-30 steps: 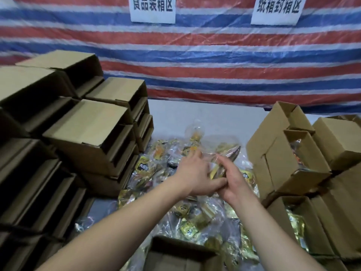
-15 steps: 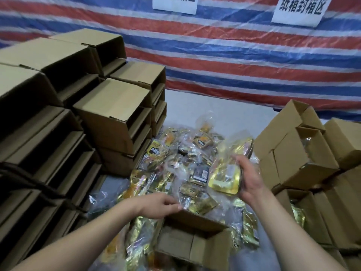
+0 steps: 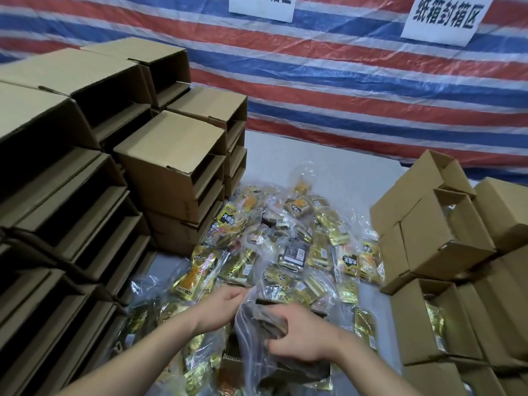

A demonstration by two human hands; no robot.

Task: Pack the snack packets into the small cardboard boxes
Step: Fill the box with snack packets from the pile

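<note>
Empty boxes (image 3: 160, 164) stacked left, plenty unfilled; filled boxes (image 3: 437, 232) piled right w/ packets inside. Big heap of snack packets (image 3: 297, 252) on table (image 3: 328, 167), so approx midway. Left hand (image 3: 221, 308) pinches, right hand (image 3: 300, 335) grips clear packet (image 3: 254, 347) over open box (image 3: 303, 370) nearest.

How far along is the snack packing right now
Done: boxes on the right already show packets inside. In hand: the left hand and right hand work a clear bag into the open box. Left: a pile of loose packets and stacked empty boxes.
</note>
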